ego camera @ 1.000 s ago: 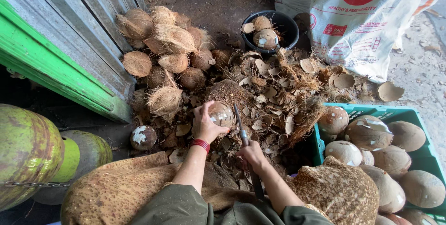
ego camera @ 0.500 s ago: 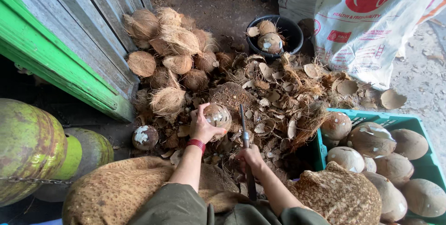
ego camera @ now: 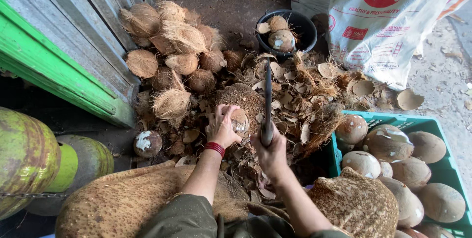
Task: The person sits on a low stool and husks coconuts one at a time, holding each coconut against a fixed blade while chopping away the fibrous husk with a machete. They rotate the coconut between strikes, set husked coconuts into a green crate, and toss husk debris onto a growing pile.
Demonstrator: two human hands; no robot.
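Two hands work close together over the husk pile: the left hand grips a partly peeled coconut, while the right hand, just beside it, clenches a long knife pointing straight away from the person.

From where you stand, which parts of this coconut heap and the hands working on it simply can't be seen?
Head view only:
- The coconut: its near side is covered by the left hand.
- The knife: its handle is hidden inside the right hand; the blade shows edge-on.
- The green crate: cut off by the right and bottom edges.
- The black bucket: its bottom is hidden by the husked coconuts in it.
- The white sack: top cut off by the edge.
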